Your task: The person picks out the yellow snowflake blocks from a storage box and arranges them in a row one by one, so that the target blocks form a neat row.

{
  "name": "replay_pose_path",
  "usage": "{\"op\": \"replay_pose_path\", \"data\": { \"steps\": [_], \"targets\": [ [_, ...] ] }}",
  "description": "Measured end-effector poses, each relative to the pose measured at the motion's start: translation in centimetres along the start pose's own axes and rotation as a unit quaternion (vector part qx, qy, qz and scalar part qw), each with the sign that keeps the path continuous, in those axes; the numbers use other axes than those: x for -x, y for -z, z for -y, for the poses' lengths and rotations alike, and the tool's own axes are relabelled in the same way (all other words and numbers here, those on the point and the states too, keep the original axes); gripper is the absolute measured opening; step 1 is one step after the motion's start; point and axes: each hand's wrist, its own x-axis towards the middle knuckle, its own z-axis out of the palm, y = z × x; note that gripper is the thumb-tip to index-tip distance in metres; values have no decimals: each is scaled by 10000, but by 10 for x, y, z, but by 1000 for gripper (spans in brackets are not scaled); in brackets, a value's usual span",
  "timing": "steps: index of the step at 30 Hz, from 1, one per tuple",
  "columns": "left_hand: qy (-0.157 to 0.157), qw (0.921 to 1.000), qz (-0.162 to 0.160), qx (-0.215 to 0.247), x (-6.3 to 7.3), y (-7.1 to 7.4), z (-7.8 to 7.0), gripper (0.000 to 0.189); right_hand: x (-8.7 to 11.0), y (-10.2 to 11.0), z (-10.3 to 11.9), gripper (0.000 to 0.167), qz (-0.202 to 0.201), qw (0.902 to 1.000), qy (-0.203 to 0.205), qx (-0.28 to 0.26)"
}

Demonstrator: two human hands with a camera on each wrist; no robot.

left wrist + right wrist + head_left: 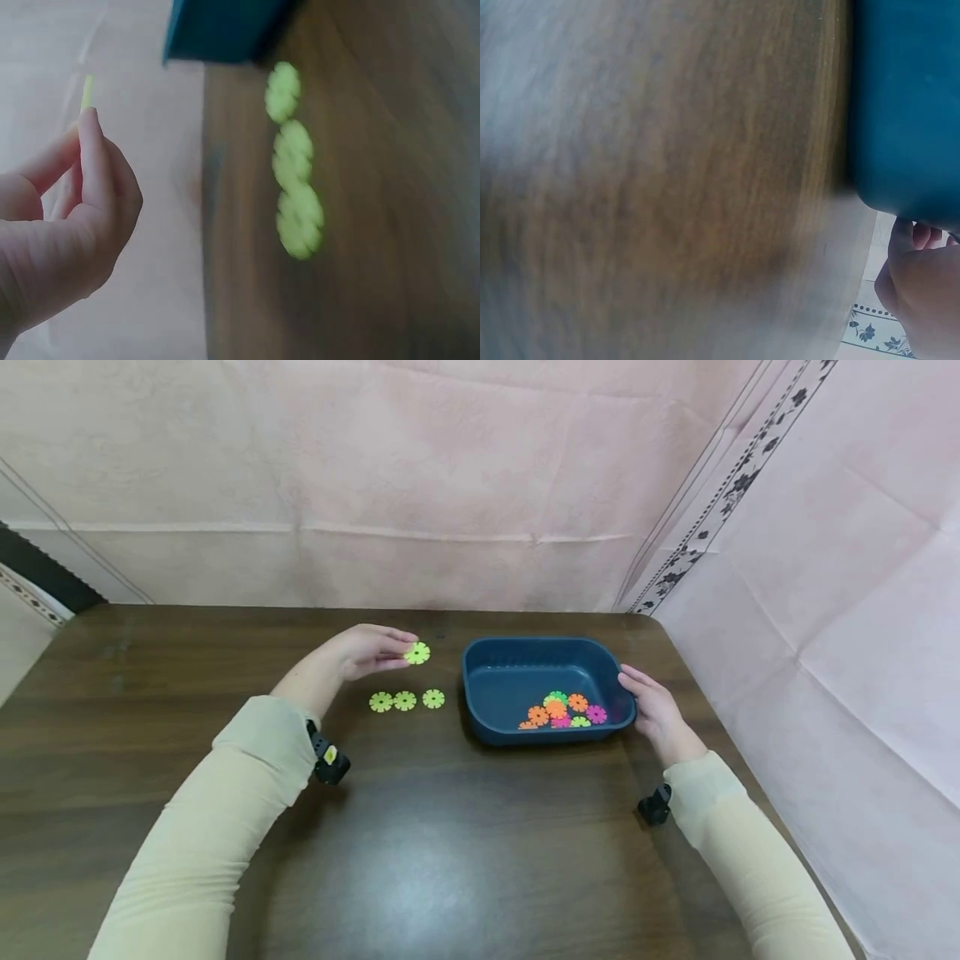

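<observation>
My left hand point(366, 652) pinches a yellow-green, flower-shaped notched disc point(417, 652) between thumb and fingertips, above the table. In the left wrist view the same disc point(87, 93) is seen edge-on. Closer to me than that hand, three matching discs point(405, 701) lie in a row. To their right stands a dark blue plastic basin point(506, 685), its right end held by my right hand point(654, 708). Inside the basin, orange, pink and green discs point(555, 709) are heaped toward the near right. In the right wrist view the basin's wall point(911, 105) hides part of the fingers.
The brown wooden table point(420, 843) meets a pale fabric sheet point(450, 485) along its far edge. Another sheet point(840, 568) with a dark floral border hangs on the right. Each wrist carries a small black camera point(330, 763).
</observation>
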Motion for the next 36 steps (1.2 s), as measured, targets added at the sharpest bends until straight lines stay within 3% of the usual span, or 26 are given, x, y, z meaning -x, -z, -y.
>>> {"op": "replay_pose_path", "data": {
  "steps": [8,17,25,36],
  "targets": [
    [-29,9993,-72,-368,14,36,22,49,0,2,3,61,54,9999,7,-104],
    [307,9960,-219,-810,25,60,45,51,0,1,5,60,42,10000,-32,16],
    [496,9891,-422,-1321,29,63,58,47,1,3,4,62,63,9999,-43,69],
    [269,9803,-824,-1775,25,57,62,42,-1,1,3,59,7,9999,-105,47]
  ]
}}
